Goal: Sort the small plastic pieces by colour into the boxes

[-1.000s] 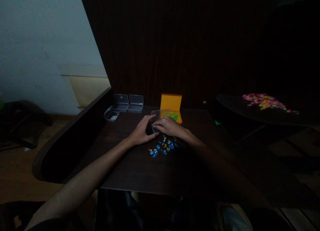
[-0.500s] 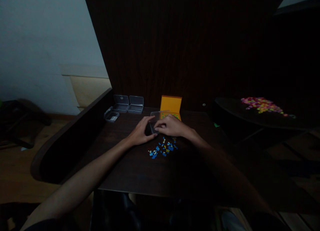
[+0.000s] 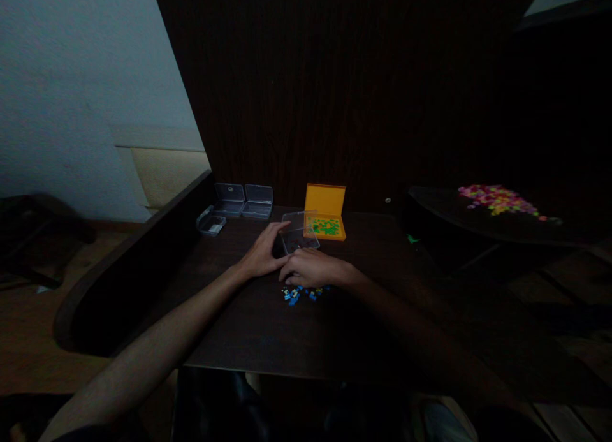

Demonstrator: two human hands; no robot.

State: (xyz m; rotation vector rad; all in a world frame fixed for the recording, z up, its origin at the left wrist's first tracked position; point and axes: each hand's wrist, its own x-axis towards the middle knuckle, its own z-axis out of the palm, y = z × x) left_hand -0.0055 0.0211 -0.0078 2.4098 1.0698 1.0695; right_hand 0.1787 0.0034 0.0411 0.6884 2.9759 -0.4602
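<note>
The right hand [image 3: 310, 268] is moving off the clear box [image 3: 306, 242] onto blue pieces [image 3: 292, 296], seemingly shifting work there, grasp unclear, while the left hand [image 3: 262, 254] is clasping the box nearer the table's [image 3: 248, 340] back edge.

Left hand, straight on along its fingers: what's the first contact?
Likely the open clear box, right at the fingertips of the left hand. Depth is unclear, so they may already touch. The yellow box sits farther back.
</note>
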